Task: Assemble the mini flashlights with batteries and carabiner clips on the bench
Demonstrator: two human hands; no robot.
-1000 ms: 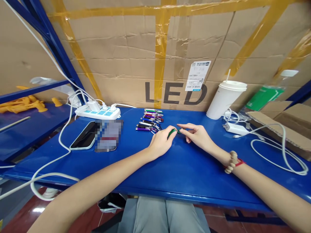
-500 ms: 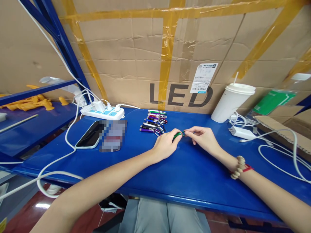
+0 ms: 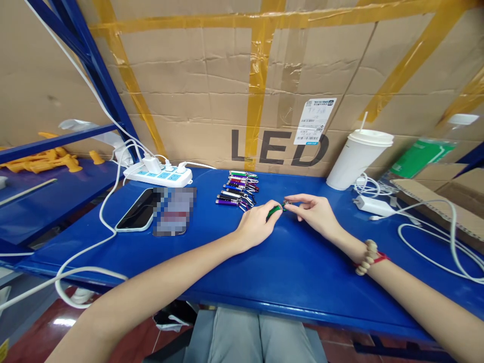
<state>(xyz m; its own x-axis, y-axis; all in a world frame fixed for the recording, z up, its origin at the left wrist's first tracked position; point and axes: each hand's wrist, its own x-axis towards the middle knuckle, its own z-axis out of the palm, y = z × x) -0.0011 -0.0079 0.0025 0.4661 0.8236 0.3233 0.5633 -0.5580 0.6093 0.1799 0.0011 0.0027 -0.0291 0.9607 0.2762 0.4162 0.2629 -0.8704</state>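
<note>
My left hand (image 3: 256,225) rests on the blue table (image 3: 264,272) with its fingers closed round a small green keychain flashlight (image 3: 275,210). My right hand (image 3: 314,212) pinches the small metal end piece (image 3: 287,203) at the tip of that flashlight, its other fingers curled. A beaded bracelet and red string circle my right wrist. Just behind and left of my hands lies a row of several keychain flashlights (image 3: 237,189) in purple, black, blue, red and green.
A white power strip (image 3: 159,175) with plugs, a dark phone (image 3: 138,209) and a blurred card (image 3: 175,210) lie at the left. A white lidded cup with a straw (image 3: 355,159), a white charger (image 3: 371,205) and looping cables sit at the right. A taped cardboard box marked LED stands behind.
My right hand's fingers closed from loosely spread into a pinch on the end of the green flashlight. My left hand kept its hold. The camera shifted slightly.
</note>
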